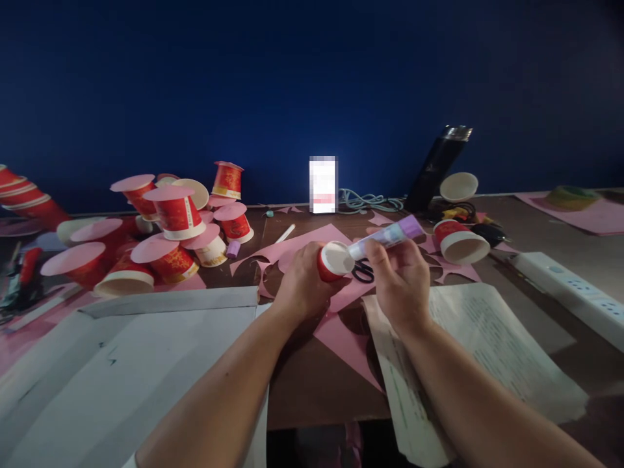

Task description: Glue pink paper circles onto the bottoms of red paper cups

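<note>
A red paper cup [336, 259] is gripped in my left hand [307, 279], its pale round end turned up toward me. My right hand [402, 279] holds a glue stick [385, 236] with a purple end, and the other end touches or nearly touches the cup's rim. Black-handled scissors [363, 271] lie behind and between my hands, partly hidden. Cut pink paper [348, 344] spreads on the table beneath them. A small purple cap [233, 249] rests to the left, beside the cups.
Several red cups with pink paper discs [178, 211] are piled at the left. White board [146, 370] lies front left, a printed sheet [497, 344] front right. A power strip [580, 292], a tipped cup [461, 242] and a black bottle [436, 169] stand or lie right. A lit phone [323, 185] is at the back.
</note>
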Motion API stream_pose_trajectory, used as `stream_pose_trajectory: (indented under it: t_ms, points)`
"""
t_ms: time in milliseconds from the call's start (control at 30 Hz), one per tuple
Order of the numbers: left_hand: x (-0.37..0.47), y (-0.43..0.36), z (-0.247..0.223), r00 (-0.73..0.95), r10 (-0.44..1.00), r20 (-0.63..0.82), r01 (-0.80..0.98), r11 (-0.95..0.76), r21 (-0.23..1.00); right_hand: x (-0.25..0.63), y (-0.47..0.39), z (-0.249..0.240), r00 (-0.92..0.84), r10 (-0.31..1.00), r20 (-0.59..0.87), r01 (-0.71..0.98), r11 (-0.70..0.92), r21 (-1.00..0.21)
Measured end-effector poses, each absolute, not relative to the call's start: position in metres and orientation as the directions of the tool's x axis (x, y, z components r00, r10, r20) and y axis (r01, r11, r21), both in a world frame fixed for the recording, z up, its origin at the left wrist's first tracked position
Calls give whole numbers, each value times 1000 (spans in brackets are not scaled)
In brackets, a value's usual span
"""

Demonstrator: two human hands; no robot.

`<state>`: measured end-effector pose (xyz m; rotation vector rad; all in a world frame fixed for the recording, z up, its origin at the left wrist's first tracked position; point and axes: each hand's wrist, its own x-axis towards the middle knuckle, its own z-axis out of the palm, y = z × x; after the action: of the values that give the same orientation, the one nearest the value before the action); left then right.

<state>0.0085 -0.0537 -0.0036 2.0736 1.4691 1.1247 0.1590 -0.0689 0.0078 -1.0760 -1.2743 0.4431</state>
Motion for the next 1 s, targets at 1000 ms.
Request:
stream_pose_trajectory:
  t_ms: [1000]
  points:
    - [10, -55, 4, 99, 949, 299, 540, -303, 785, 163, -68, 12, 337, 765, 549, 232, 497, -836]
